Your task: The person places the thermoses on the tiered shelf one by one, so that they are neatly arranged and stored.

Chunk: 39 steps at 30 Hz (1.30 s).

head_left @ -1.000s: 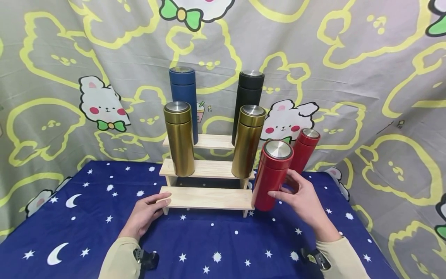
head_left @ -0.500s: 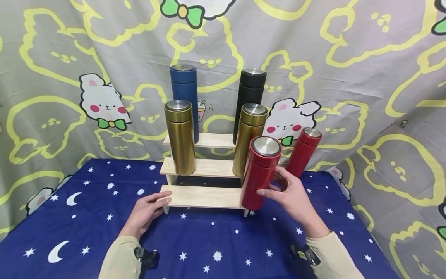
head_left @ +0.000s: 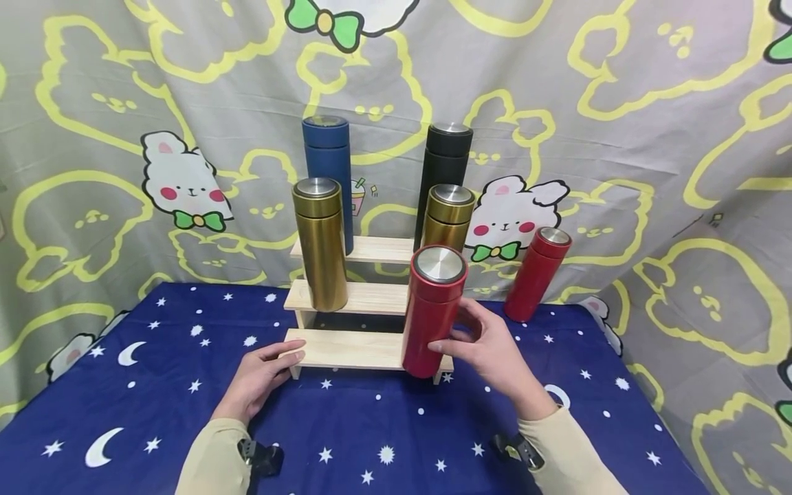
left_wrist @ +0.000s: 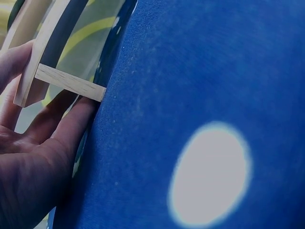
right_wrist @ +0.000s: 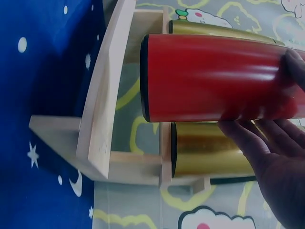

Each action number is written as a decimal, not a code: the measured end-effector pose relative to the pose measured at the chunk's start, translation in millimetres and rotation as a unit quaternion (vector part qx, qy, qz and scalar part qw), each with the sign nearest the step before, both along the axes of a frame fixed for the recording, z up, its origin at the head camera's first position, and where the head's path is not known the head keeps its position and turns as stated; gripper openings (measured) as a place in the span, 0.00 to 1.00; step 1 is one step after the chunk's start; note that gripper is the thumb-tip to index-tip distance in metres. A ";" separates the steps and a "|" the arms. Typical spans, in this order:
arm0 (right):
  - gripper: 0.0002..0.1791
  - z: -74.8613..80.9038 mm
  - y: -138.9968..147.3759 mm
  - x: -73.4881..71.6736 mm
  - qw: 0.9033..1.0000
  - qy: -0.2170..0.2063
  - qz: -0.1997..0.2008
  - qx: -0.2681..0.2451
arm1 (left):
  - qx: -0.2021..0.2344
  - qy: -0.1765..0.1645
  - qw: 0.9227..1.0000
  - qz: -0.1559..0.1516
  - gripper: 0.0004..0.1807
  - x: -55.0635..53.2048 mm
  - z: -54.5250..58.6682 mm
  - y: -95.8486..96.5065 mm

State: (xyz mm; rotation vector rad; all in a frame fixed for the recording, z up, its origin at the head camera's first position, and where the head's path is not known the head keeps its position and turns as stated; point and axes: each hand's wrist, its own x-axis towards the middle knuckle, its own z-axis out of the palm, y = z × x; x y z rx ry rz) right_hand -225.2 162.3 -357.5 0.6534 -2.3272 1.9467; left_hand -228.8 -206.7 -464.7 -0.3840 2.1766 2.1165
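Note:
My right hand (head_left: pixel 484 342) grips a red flask (head_left: pixel 431 316) with a steel lid, upright over the right end of the lowest step of a wooden stepped shelf (head_left: pixel 353 349). In the right wrist view the red flask (right_wrist: pixel 209 78) has its base a little above the step board (right_wrist: pixel 102 109), with my fingers (right_wrist: pixel 267 143) curled round its body. My left hand (head_left: pixel 262 375) rests with straight fingers against the left end of that lowest step. The left wrist view shows those fingers (left_wrist: pixel 52 129) touching the shelf's leg (left_wrist: pixel 66 83).
Two gold flasks (head_left: pixel 320 244) (head_left: pixel 448 216) stand on the middle step; a blue flask (head_left: pixel 328 165) and a black flask (head_left: pixel 445 165) stand on the top step. A second red flask (head_left: pixel 537 275) stands on the starry blue tablecloth (head_left: pixel 371 433) at the right. A cartoon curtain (head_left: pixel 650 137) hangs behind.
My right hand has carried the red flask leftward from beside the shelf to above the lowest step's right end. The left hand has stayed at the shelf's left end.

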 end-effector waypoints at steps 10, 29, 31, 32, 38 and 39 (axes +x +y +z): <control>0.36 -1.3 -21.3 -3.3 0.999 -0.009 0.026 -0.026 | -0.001 -0.001 1.000 -0.002 0.27 0.5 0.5 -0.7; 0.34 -3.1 -51.5 -9.2 0.999 -0.022 0.020 -0.023 | 0.004 -0.001 1.000 -0.002 0.26 1.2 1.2 -0.2; 0.34 -2.6 -54.2 -9.9 0.999 -0.020 0.025 -0.027 | 0.003 -0.001 1.000 -0.001 0.26 1.0 0.9 -0.3; 0.34 -2.5 -56.0 -10.3 0.999 -0.020 0.027 -0.031 | 0.003 -0.001 1.000 -0.001 0.26 0.8 0.8 -0.3; 0.34 -5.2 -66.3 -13.3 0.998 -0.029 0.022 -0.053 | 0.000 -0.004 1.000 -0.003 0.27 -0.2 1.1 -0.5; 0.34 -6.1 -67.7 -14.1 0.998 -0.030 0.020 -0.055 | -0.001 -0.004 1.000 -0.003 0.27 -0.3 1.3 -0.4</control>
